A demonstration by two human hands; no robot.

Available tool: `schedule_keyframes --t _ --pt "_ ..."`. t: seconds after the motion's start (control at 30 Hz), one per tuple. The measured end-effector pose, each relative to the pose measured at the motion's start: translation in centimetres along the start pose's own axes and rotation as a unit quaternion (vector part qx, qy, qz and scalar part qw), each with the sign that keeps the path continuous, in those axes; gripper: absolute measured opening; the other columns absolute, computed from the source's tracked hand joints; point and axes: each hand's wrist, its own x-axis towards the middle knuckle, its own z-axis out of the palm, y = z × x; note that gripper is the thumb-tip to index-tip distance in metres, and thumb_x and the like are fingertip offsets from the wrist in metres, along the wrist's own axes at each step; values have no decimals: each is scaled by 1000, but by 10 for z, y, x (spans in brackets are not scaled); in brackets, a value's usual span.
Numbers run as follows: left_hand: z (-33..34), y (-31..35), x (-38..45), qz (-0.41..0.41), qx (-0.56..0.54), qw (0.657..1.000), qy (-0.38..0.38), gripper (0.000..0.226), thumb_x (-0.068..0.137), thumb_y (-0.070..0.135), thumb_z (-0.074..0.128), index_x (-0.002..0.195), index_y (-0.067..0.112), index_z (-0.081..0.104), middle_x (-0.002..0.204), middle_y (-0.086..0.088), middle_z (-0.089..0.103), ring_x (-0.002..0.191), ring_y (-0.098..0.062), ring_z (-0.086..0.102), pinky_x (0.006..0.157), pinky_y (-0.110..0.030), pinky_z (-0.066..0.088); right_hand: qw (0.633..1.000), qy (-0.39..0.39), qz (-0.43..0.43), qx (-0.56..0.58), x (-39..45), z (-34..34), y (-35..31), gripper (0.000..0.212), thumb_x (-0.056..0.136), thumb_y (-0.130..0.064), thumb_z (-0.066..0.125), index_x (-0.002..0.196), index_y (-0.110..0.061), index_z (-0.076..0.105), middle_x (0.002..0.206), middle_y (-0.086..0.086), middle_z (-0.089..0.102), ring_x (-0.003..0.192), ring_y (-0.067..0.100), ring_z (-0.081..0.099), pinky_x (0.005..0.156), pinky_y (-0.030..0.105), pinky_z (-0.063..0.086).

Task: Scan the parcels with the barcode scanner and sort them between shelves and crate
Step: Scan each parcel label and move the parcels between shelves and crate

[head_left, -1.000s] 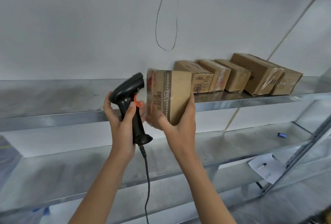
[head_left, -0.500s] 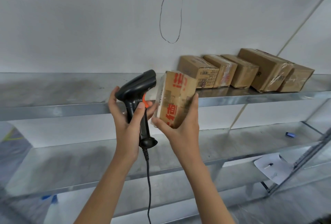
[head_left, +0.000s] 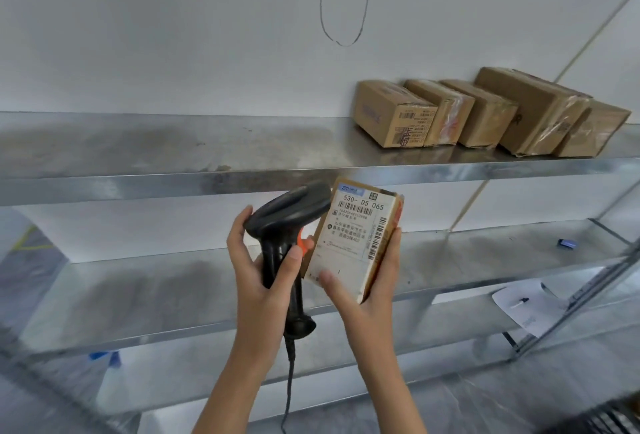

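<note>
Turned parcel (head_left: pixel 353 239) since earlier so white label with barcodes faces me; both hands sit lower, under top shelf (head_left: pixel 173 170). Right hand (head_left: pixel 367 281) grips one parcel; left hand (head_left: pixel 259 277) wraps one barcode scanner (head_left: pixel 287 222), thumb by orange trigger. Five boxes (head_left: pixel 485 114) in row on top shelf at right.

Bright, even, diffuse light, source out of frame. Soft dull patches and mild sheen along the metal shelves (head_left: pixel 207 153), no hard glare. Faint shadow under the row of boxes (head_left: pixel 485 111) on the top shelf. Sharp at centre: print on the parcel (head_left: pixel 353 236) label partly legible. Smeared and soft toward the lower corners and left edge. Wide-angle bending of shelf edges and the upright post (head_left: pixel 575 298) at right.
</note>
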Motion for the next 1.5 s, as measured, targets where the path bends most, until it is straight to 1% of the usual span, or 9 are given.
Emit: schedule_keyframes --t 0.07,0.17,0.27,0.43,0.5,0.77,1.13,1.33,1.5 --pt "-3 -7 -9 -14 5 1000 -5 66 84 18 65 136 46 34 116 8 72 108 -11 70 82 -15 53 1000 8 5 -15 -9 -2 11 110 72 -38 78 157 -44 9 162 -15 16 148 3 20 116 27 31" --pt "-11 -16 -25 20 71 997 -7 66 90 20 73 130 59 37 128 -1 65 115 -10 66 86 -12 51 998 24 5 -62 -21 -3 30 107 76 -29 80 156 -47 11 163 -15 7 148 -5 11 107 1 22" --pt "-25 -25 -38 22 125 991 -37 64 85 35 70 129 66 36 127 -7 65 110 -22 68 90 -22 55 993 57 5 -104 -29 -8 52 112 80 -16 83 153 -55 8 164 -15 1 148 -7 6 104 -3 19" --pt "-37 -34 -49 -30 134 988 -71 60 82 42 67 129 62 37 100 -1 70 57 -22 61 56 -30 55 984 76 -12 -158 -36 -17 75 112 81 -18 82 153 -57 4 166 -11 -3 153 7 6 116 20 22" --pt "-39 -36 -50 -31 141 987 -73 61 83 38 68 129 64 36 95 -1 70 55 -22 57 51 -32 52 982 80 -20 -171 -38 -19 80 108 81 -26 79 154 -53 5 166 -9 -3 153 11 7 117 34 24" --pt "-41 -39 -55 -30 165 981 -92 63 88 25 62 134 57 33 89 -4 68 49 -19 51 47 -40 49 979 91 -19 -183 -43 -22 86 110 80 -20 81 156 -47 8 166 -10 -4 153 10 6 119 48 26" --pt "-45 -39 -52 -32 167 979 -108 63 87 27 62 134 57 33 87 -7 68 50 -21 51 48 -41 49 978 107 -1 -180 -43 -21 83 106 80 -26 80 158 -42 10 166 -12 -4 152 7 4 119 52 27" --pt "-8 -50 -28 -31 140 974 -175 60 91 32 70 129 64 35 88 -5 68 56 -19 56 52 -34 53 970 160 36 -181 -34 -58 71 107 79 -28 82 157 -44 10 163 -21 -4 149 -4 2 115 30 21" --pt "58 -66 -15 -22 115 958 -262 70 93 9 64 129 62 36 85 -4 67 54 -22 55 53 -37 52 950 234 75 -194 -32 -119 58 107 78 -21 85 155 -44 13 162 -23 0 141 -20 -1 104 3 12"
